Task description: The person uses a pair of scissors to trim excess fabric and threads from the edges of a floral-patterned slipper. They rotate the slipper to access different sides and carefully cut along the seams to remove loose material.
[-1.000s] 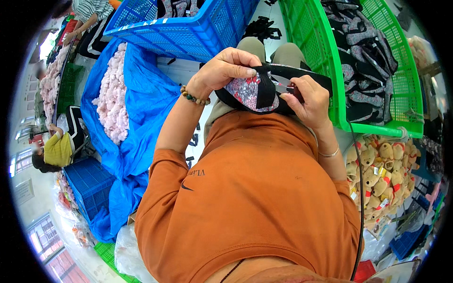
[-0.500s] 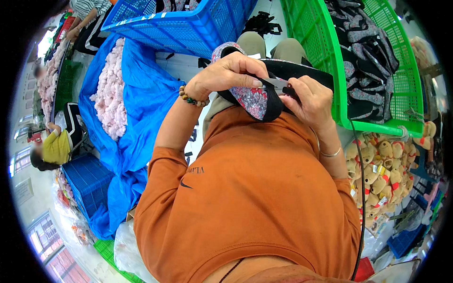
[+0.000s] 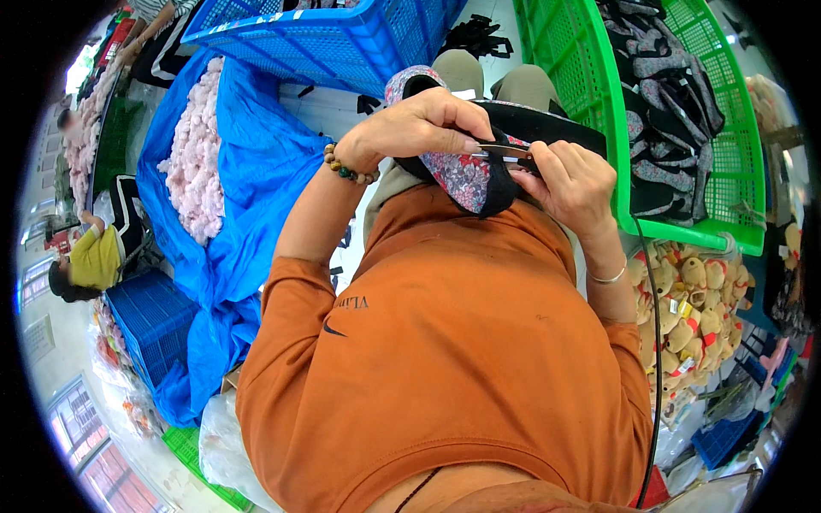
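A stitched fabric piece with a red and grey floral print and black edging lies over my lap. My left hand pinches its upper edge between thumb and fingers. In my right hand is a pair of scissors, its narrow metal blades pointing left along the black edge, close to my left fingertips. The handles are mostly hidden by my fingers. More black and floral fabric rests across my knees beyond my hands.
At right stands a green crate of similar floral pieces, with tan plush toys nearer me. A blue crate stands ahead. Pale pink fluffy pieces lie on blue sheeting. A black cable hangs right. People sit far left.
The scissor blades have turned and now lie nearly level along the black edge, looking narrower. My right hand has shifted slightly right; my left hand keeps its pinch.
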